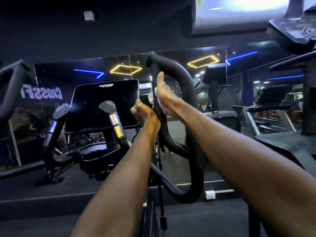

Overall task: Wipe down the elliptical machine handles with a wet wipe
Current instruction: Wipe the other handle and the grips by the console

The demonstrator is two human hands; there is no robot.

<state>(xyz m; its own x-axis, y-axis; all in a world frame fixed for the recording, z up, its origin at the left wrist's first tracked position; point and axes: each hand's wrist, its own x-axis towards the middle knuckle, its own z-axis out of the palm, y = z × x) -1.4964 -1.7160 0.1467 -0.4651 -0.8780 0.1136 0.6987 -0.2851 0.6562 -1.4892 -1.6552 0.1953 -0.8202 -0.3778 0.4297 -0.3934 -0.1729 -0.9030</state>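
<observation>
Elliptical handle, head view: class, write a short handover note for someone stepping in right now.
Left hand: grips the black looped handle low on its near bar, steadying it.
Right hand: presses the white wet wipe against the same bar, just above the left hand.
Done: cannot tell how much is already wiped.
Left: the loop's top curve and far side, then the short sensor grips by the console screen.

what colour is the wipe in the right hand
White, bunched against the black handle under the right hand; head view.
</observation>
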